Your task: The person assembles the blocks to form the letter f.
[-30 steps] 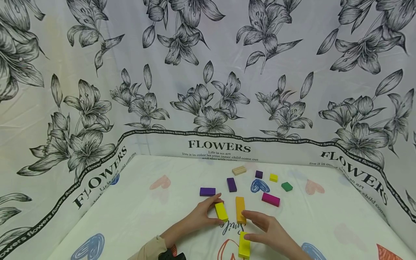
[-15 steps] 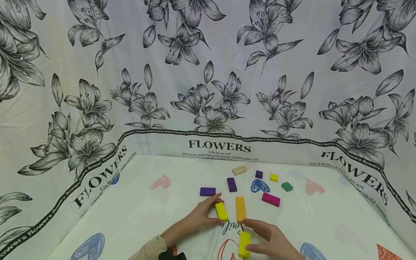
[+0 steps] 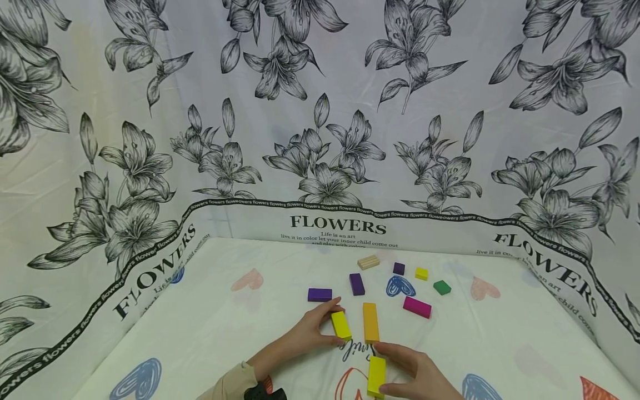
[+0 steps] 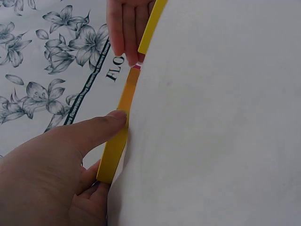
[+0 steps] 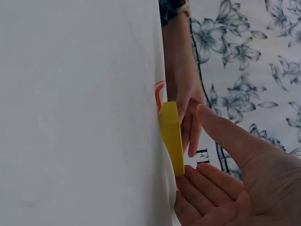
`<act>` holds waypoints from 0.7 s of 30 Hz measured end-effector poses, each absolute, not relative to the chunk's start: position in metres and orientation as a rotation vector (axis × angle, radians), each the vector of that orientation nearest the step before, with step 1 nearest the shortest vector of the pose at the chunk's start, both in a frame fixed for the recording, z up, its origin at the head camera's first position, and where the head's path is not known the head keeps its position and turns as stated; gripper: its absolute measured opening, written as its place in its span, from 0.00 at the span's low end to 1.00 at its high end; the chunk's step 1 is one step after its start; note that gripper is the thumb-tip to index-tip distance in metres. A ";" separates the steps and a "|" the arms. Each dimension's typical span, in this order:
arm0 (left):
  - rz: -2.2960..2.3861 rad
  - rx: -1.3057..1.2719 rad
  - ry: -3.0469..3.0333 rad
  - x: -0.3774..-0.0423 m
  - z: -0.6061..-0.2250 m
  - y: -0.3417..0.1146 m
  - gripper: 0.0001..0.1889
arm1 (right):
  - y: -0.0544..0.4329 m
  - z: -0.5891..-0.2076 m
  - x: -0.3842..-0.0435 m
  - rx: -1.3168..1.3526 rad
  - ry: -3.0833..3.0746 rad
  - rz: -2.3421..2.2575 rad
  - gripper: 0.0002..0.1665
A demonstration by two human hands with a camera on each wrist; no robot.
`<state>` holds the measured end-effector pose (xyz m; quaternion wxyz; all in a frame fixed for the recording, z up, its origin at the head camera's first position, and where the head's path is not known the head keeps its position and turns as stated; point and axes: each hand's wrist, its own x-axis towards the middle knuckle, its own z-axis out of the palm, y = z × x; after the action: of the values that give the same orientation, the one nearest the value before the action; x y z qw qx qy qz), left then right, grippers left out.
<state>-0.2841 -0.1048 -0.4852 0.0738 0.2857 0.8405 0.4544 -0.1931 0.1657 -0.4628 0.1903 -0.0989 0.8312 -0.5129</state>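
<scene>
My left hand (image 3: 316, 328) holds a yellow block (image 3: 341, 325) lying on the cloth, thumb at its near end and fingers at its far end. In the left wrist view the thumb (image 4: 106, 125) rests against that block (image 4: 110, 157). An orange block (image 3: 370, 323) lies just to its right. My right hand (image 3: 417, 369) is beside a second yellow block (image 3: 376, 376) nearer the front, index finger near its far end and thumb overlapping its near right side. The right wrist view shows this block (image 5: 172, 136) with the thumb (image 5: 221, 129) apart from it and fingers spread loosely.
Farther back lie two purple blocks (image 3: 319, 295), a magenta block (image 3: 417, 307), a green block (image 3: 442, 287), a small yellow block (image 3: 421, 273), a small dark purple cube (image 3: 398, 269) and a plain wooden piece (image 3: 368, 262). A flower-printed curtain (image 3: 330, 166) surrounds the white cloth.
My right hand has shifted a little toward the front, its index finger leaving the orange block's side and its thumb sliding down along the near yellow block. My left hand stays put.
</scene>
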 end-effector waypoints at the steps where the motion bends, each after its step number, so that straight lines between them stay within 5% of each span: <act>1: 1.364 0.856 2.524 -0.284 -0.485 -0.105 0.48 | 0.166 -0.464 -0.193 -0.284 2.334 -1.443 0.46; 21: 1.360 0.848 2.521 -0.285 -0.486 -0.105 0.48 | 0.170 -0.472 -0.191 -0.293 2.377 -1.378 0.47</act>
<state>-0.2846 -0.1052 -0.4855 0.0770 0.2830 0.8414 0.4539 -0.1909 0.1698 -0.4716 0.1881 -0.1040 0.8449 -0.4899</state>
